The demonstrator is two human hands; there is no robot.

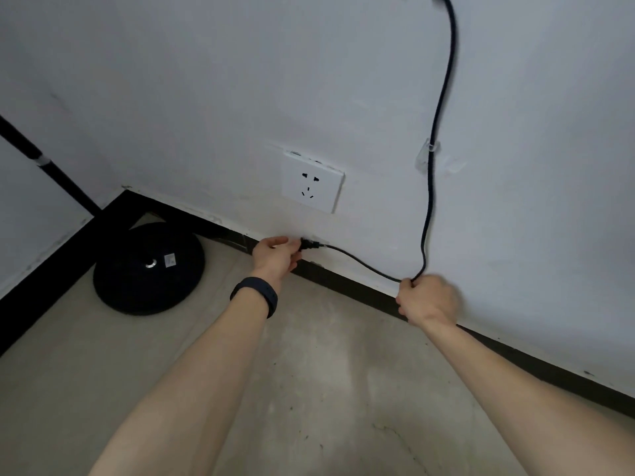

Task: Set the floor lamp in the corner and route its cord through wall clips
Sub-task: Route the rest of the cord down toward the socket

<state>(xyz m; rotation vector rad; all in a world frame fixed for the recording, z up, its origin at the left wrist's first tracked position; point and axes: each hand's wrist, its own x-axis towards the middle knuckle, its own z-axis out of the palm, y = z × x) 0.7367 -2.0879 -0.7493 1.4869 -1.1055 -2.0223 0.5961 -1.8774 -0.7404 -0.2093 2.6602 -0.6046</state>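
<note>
Black cord [433, 187] clipped into clear wall clip [427, 153], sagging low; plug [309, 244] pinched by left hand [276, 257] under socket [312, 183], right hand [427, 300] fisted around slack. Lamp base [148, 267] cornered. Risk: hard tug popping clip off wall.

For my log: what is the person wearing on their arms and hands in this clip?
Both forearms are bare, with no sleeves in view and no gloves. The left hand has a dark band, like a fitness tracker, around its wrist. The right hand and its wrist carry nothing.
</note>
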